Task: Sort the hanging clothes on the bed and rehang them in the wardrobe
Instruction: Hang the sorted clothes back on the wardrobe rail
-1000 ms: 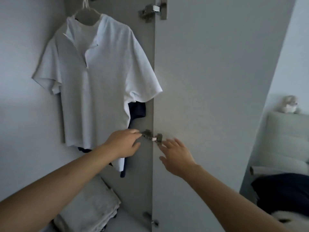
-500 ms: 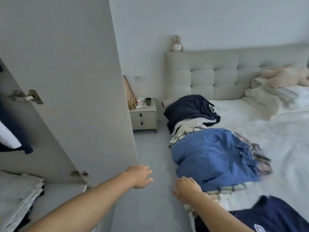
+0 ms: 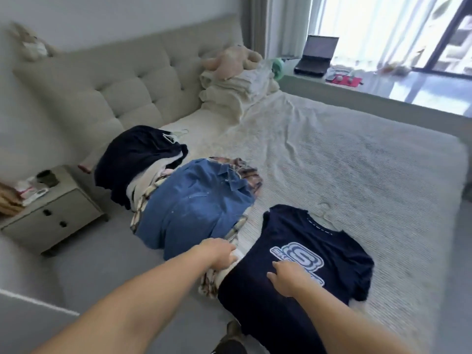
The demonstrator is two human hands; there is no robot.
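A navy T-shirt (image 3: 339,267) with a pale blue logo lies flat near the bed's (image 3: 357,162) front edge, a white hanger (image 3: 323,213) showing at its collar. My right hand (image 3: 288,277) rests on it, fingers spread. To its left lies a blue denim shirt (image 3: 199,208) over a plaid shirt (image 3: 246,172). My left hand (image 3: 217,251) reaches into pale cloth between the denim shirt and the T-shirt; its fingertips are hidden. Further back sits a dark navy pile (image 3: 132,154) with another white hanger (image 3: 176,135).
A grey nightstand (image 3: 51,213) with small items stands left of the bed, below the tufted headboard (image 3: 127,85). Folded blankets (image 3: 235,93) and a plush toy lie at the bed's head. A laptop (image 3: 316,54) sits on the window ledge. Grey floor runs along the bed.
The view swung from the wardrobe with its hung white shirt to the bed. Both hands left the wardrobe door and now reach the clothes at the bed's edge.
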